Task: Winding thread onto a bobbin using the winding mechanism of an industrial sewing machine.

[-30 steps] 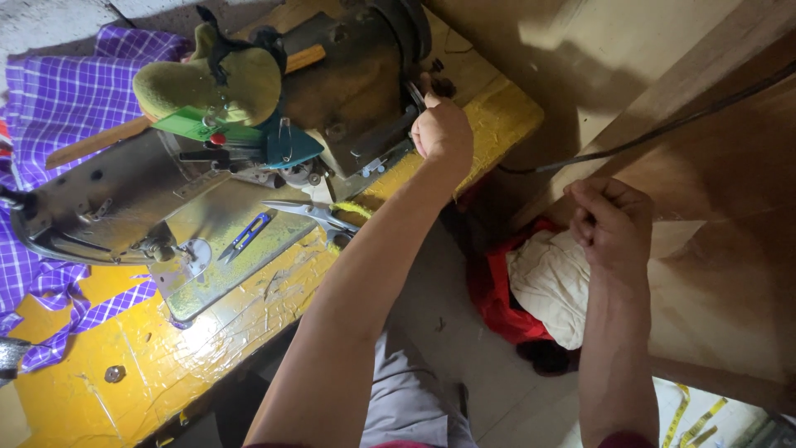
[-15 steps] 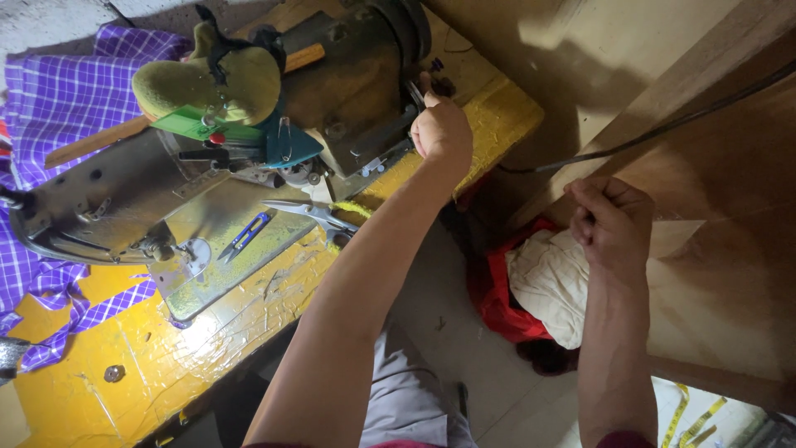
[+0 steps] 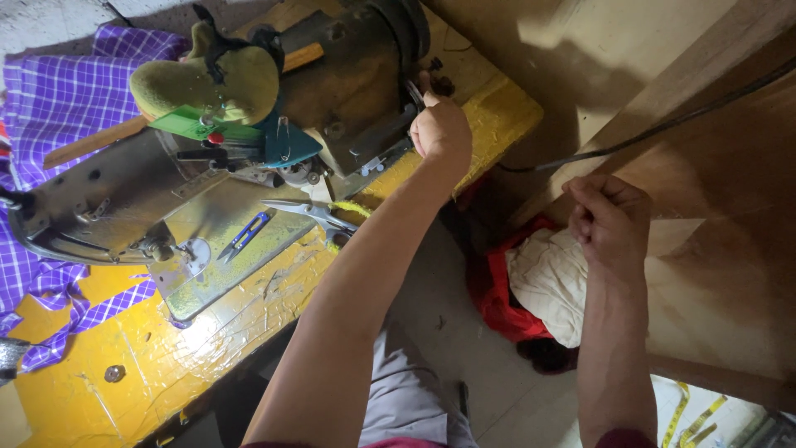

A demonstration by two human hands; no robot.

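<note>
Left fingers (image 3: 431, 104) curled on sewing machine (image 3: 249, 158), right fingers (image 3: 593, 207) fisted, contents unclear, above red bag (image 3: 493, 290) of cloth (image 3: 547, 282).

Sewing machine (image 3: 249, 124) at upper left: worn, matt metal; table (image 3: 207, 340) at lower left: glossy yellow; checked purple cloth (image 3: 58, 91); scissors (image 3: 311, 214) at centre: shiny steel.

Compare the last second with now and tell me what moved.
Nothing visibly changed. The left hand rests at the wheel end of the sewing machine, the right hand stays closed in a fist out to the side above the white cloth, and the scissors and purple checked fabric lie where they were.
</note>
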